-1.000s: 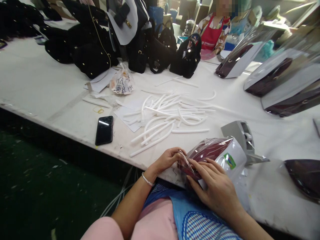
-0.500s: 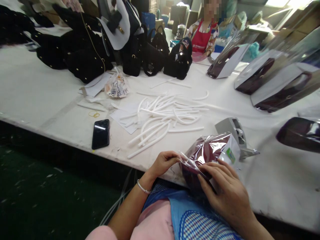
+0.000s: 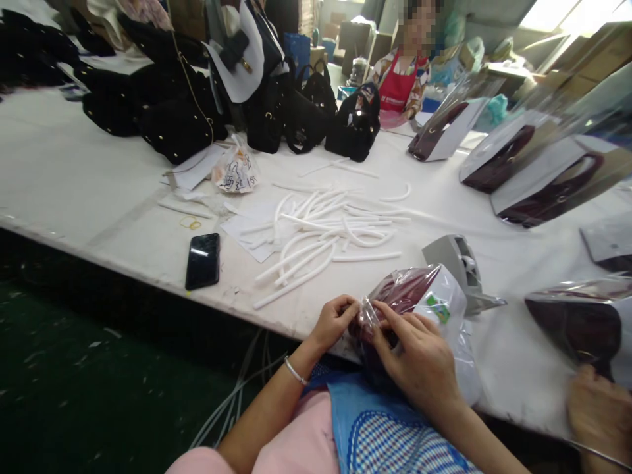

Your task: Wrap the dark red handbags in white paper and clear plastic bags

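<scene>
a rounded maroon bag (image 3: pixel 402 289) with a white sheet (image 3: pixel 454 293) along its side, sleeved in glossy clear plastic film (image 3: pixel 367 313), is held at the near edge of the white-covered table (image 3: pixel 103 168), just beside a grey plastic block-shaped device (image 3: pixel 444 254); a film corner is pinched between the fingertips of the left hand (image 3: pixel 333 324); right hand (image 3: pixel 423 359) is laid over the bag, thumb and forefinger at that corner, whether closed on film not discernible; judged light, bag yielding, film slippery and easily torn; best steadied by a broad palm, film taken at gathered folds
</scene>
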{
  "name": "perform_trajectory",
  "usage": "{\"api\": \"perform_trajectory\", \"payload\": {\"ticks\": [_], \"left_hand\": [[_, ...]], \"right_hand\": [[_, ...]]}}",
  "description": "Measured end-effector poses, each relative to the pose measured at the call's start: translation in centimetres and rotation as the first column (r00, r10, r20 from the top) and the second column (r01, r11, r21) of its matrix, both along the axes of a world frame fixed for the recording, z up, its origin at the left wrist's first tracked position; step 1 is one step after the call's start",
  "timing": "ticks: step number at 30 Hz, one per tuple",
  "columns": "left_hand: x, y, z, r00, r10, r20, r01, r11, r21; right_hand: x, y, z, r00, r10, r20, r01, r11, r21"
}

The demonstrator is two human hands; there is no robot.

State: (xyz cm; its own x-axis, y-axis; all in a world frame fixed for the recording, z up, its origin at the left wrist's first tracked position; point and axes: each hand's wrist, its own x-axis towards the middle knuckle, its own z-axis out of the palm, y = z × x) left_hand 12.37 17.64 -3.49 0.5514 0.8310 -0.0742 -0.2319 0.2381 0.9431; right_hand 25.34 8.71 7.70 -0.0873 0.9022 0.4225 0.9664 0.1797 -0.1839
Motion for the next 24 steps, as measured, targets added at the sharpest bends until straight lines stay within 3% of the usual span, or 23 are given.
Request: {"api": "perform_trajectory", "payload": {"ticks": [7, 12, 17, 19, 21, 24], "left_hand": [[1.2, -0.5, -0.2, 0.992, 0.089, -0.087, -0.086, 0.996, 0.035], [1.7, -0.2, 0.2, 0.972, 0.189, -0.142, -0.173, 0.978, 0.116], [-0.2, -0.8, 1.4, 0.897, 0.397, -0.194, -0.349, 0.906, 0.239], [-1.3, -1.9, 2.2, 0.915, 0.351, -0.196, -0.283, 0.908, 0.308], [-2.1, -3.1, 2.7, 0.958, 0.198, -0.207, -0.104, 0.914, 0.392], [-2.2, -4.2, 2.8, 0.971, -0.005, -0.237, 0.112, 0.891, 0.441]], "right_hand": [[1.1, -1.0, -0.2, 0.979, 0.192, 0.06, -0.188, 0.98, -0.069], [1.4, -1.4, -0.3, 0.991, 0.133, 0.009, -0.132, 0.987, -0.093], [1.1, -1.2, -0.4, 0.993, 0.113, -0.023, -0.114, 0.99, -0.085], [1.1, -1.3, -0.5, 0.993, 0.114, -0.03, -0.117, 0.989, -0.087], [1.3, -1.4, -0.4, 0.991, 0.126, -0.051, -0.13, 0.987, -0.092], [3.0, -1.6, 0.3, 0.953, 0.253, -0.169, -0.268, 0.961, -0.072]]}}
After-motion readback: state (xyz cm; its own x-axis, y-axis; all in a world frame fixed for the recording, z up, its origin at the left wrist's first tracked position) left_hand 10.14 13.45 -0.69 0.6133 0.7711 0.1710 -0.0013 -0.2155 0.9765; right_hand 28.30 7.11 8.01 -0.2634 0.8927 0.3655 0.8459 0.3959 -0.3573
